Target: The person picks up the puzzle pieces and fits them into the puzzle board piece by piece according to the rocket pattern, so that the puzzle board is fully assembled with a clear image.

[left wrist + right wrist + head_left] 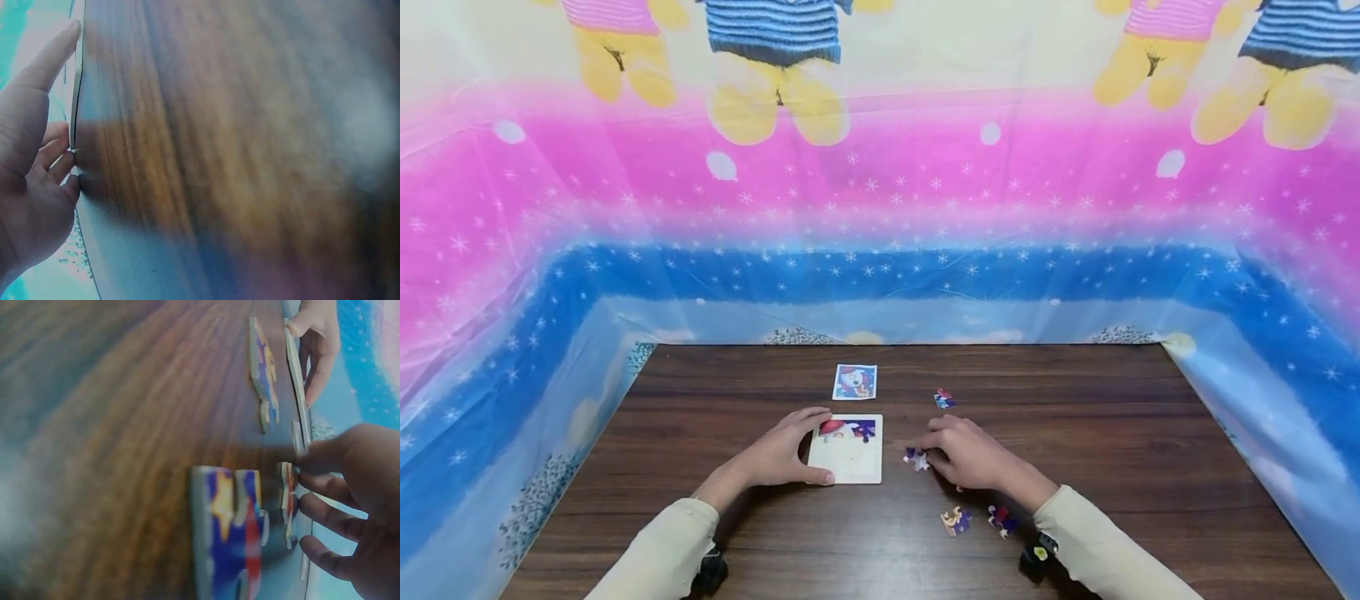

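While the left grip (781, 450) holds the board (852, 463), the loosely open right grip (967, 454) touches a puzzle piece (919, 460).

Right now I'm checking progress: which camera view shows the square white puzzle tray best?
The head view: the square white puzzle tray faces up there, colourful flat puzzle pieces along its far side. Both wrist views show mainly its thin edge.

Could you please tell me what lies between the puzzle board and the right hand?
In the head view, a purple puzzle piece lies between the puzzle board and the right hand.
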Demonstrator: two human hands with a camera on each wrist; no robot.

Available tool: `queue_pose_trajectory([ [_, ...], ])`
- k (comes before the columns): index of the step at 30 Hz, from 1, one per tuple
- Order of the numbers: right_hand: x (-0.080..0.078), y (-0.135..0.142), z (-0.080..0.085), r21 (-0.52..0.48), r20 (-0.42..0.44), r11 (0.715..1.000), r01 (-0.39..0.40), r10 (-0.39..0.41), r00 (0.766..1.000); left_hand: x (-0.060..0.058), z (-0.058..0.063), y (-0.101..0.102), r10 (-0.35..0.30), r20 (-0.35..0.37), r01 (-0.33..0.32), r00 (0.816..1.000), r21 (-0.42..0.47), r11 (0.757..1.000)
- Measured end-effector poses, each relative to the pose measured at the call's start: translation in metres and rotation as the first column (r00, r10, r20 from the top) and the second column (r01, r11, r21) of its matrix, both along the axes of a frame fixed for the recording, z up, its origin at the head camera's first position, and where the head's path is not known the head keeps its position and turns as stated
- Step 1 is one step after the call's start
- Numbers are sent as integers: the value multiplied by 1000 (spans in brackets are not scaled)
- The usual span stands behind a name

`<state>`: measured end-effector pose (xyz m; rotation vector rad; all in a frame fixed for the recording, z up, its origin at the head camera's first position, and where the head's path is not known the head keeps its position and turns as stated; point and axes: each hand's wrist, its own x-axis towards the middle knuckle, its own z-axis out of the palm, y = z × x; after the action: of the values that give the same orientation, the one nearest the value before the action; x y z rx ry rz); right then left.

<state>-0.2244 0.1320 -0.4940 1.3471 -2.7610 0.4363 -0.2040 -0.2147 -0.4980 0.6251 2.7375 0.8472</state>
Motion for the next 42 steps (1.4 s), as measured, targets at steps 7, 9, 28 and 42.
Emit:
queue_pose_trajectory([
  [7,1,0,-2,-35,43,995,89,-87,995,0,2,0,2,2,-2,1000,-1,1000],
  [9,1,-1,-2,-28,40,994,103,-102,994,0,2,0,1,3,-1,1000,-4,1000],
  [28,-2,1,-2,19,-25,996,86,-86,996,0,0,-1,-8,-12,8,1000,10,1000],
  [42,-6,-7,8,-50,41,997,63,-61,997,0,0,-1,-2,-3,2,1000,2,1000],
])
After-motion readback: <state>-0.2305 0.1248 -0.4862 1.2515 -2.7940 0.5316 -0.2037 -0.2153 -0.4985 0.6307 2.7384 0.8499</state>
